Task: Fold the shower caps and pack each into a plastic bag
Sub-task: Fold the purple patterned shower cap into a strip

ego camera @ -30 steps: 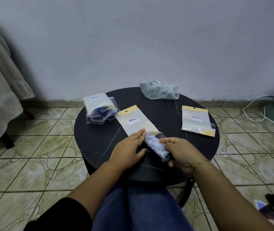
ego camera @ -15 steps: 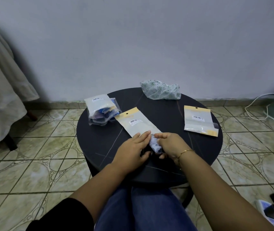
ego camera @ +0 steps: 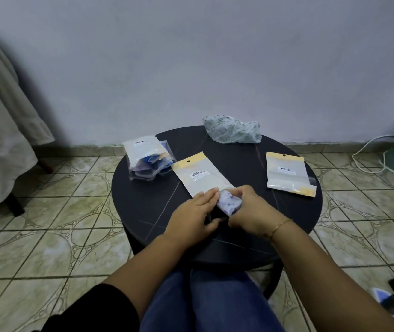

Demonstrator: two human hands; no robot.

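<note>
Two hands meet at the near edge of a round black table [ego camera: 143, 202]. Right hand [ego camera: 251, 209] pinches a rolled shower cap [ego camera: 229, 202], feeding it into the open end of a flat plastic bag [ego camera: 203, 178]. Left hand [ego camera: 193, 214] lies flat, fingers straight, pinning the bag's mouth. Thin, soft and light, the cap would likely spring open; best gripped around the roll's middle. The bag looks slippery and limp. Another unfolded cap [ego camera: 231, 129] waits at the far edge

Barcode stickers sit on three plastic bags [ego camera: 200, 177], [ego camera: 287, 171], [ego camera: 143, 149]; their print is too small to read.
</note>
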